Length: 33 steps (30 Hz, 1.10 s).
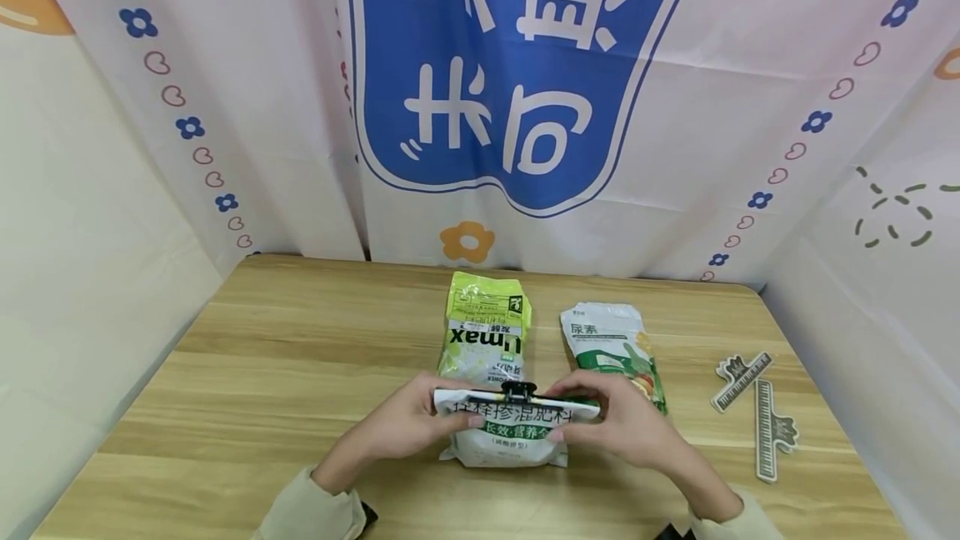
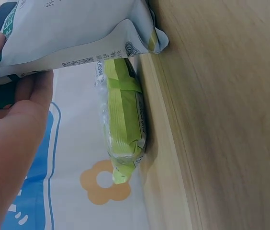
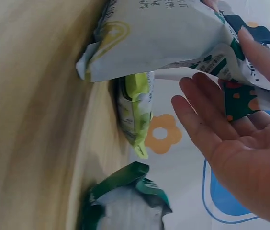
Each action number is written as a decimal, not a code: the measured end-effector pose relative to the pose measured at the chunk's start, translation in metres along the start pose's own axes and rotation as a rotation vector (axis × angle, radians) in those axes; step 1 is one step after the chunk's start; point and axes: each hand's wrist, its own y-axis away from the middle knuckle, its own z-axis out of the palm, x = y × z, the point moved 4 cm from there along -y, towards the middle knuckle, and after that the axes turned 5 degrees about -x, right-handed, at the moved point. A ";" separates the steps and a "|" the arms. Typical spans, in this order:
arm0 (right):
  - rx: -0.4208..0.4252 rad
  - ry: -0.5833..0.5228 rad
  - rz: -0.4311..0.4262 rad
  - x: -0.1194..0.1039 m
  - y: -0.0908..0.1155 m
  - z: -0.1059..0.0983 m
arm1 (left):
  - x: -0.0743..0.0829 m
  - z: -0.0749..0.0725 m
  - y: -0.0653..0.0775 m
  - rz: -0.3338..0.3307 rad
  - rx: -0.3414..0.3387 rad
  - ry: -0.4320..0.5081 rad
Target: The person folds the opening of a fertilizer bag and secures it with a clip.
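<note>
A white fertilizer bag stands upright near the front of the table, its folded top closed by a black clip. With the thumb in front and fingers behind, my left hand grips the left end of the folded top. At the other end, my right hand holds the top between thumb and fingers; in the right wrist view several fingers of that hand spread behind the bag. Behind it lies a lime-green and white bag, also seen in the left wrist view beneath the held bag.
A green and white bag lies behind my right hand. Two clips with a piano-key pattern, one tilted and one nearer the front, lie on the wooden table at right. A printed cloth hangs along the back edge.
</note>
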 end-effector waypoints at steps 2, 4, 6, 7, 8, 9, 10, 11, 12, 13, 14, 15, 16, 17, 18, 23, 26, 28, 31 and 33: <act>0.007 0.011 0.022 0.003 0.001 0.002 | 0.000 0.000 0.000 0.004 0.005 -0.005; 0.001 0.008 0.036 0.006 0.002 0.006 | -0.001 0.000 0.000 0.008 0.007 -0.002; -0.011 -0.009 0.048 0.009 0.003 0.011 | -0.002 0.000 0.000 0.006 0.005 0.006; -0.017 -0.021 0.057 0.010 0.003 0.013 | -0.002 0.001 0.000 0.005 0.001 0.013; -0.024 -0.042 0.062 0.011 0.003 0.015 | -0.003 0.001 0.000 0.001 -0.002 0.016; -0.028 -0.064 0.069 0.012 0.004 0.017 | -0.003 0.001 0.000 -0.002 -0.006 0.018; -0.031 -0.089 0.075 0.013 0.004 0.018 | -0.003 0.001 0.000 -0.002 -0.011 0.019; -0.030 -0.102 0.079 0.014 0.004 0.019 | -0.003 0.001 0.000 -0.005 -0.014 0.018; -0.031 -0.119 0.079 0.014 0.004 0.020 | -0.004 0.001 0.000 -0.008 -0.017 0.017; -0.032 -0.130 0.076 0.015 0.003 0.021 | -0.004 0.002 0.000 -0.007 -0.020 0.020; -0.032 -0.136 0.072 0.015 0.002 0.021 | -0.005 0.002 0.000 -0.007 -0.024 0.025; -0.032 -0.141 0.063 0.016 0.002 0.021 | -0.005 0.002 0.001 0.000 -0.029 0.033; -0.029 -0.141 0.055 0.015 0.001 0.021 | -0.006 0.002 0.001 0.009 -0.035 0.036; -0.023 -0.134 0.047 0.015 0.000 0.021 | -0.007 0.003 0.001 0.016 -0.038 0.039; -0.014 -0.126 0.039 0.015 0.000 0.021 | -0.007 0.003 0.001 0.019 -0.044 0.045; 0.010 -0.140 0.039 0.015 -0.005 0.022 | -0.014 0.004 0.003 -0.036 -0.063 0.071; 0.008 -0.192 0.054 0.016 -0.008 0.023 | -0.018 0.005 0.004 -0.098 -0.056 0.088; 0.014 -0.203 0.063 0.016 -0.008 0.023 | -0.020 0.005 0.004 -0.120 -0.043 0.101; 0.014 -0.206 0.083 0.017 -0.009 0.023 | -0.021 0.005 0.005 -0.142 -0.028 0.113; 0.007 -0.209 0.098 0.017 -0.009 0.023 | -0.021 0.005 0.006 -0.154 -0.022 0.118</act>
